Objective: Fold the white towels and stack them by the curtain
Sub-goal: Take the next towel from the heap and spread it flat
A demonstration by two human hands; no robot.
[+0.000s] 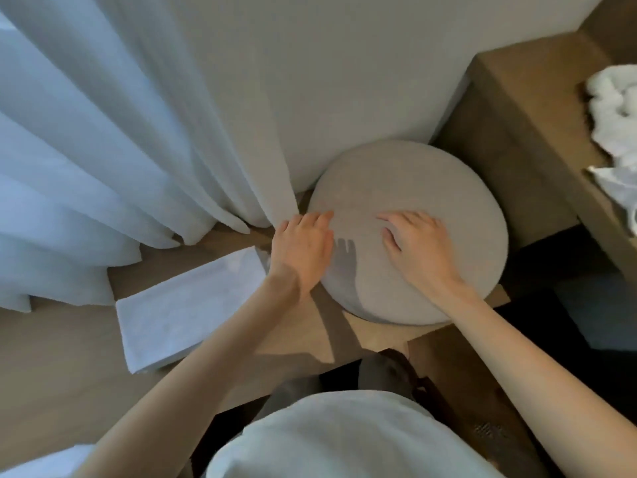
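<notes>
Touching the cushion (431, 188) beside a folded towel (186, 305), left hand (303, 250) and right hand (420, 246) lie released.

crumpled towels (617, 108): cut by right edge | folded towel (186, 305): corner under left forearm (224, 334)

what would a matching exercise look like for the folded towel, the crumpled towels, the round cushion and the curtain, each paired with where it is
Things:
1. folded white towel
2. crumpled white towels
3. round grey cushion
4. sheer curtain

Places:
A. touched by the left hand and the right hand
B. on the wooden unit at the far right
C. flat on the wood surface beside the curtain's hem
D. hanging at the left

Pairs: 1-C, 2-B, 3-A, 4-D
</notes>
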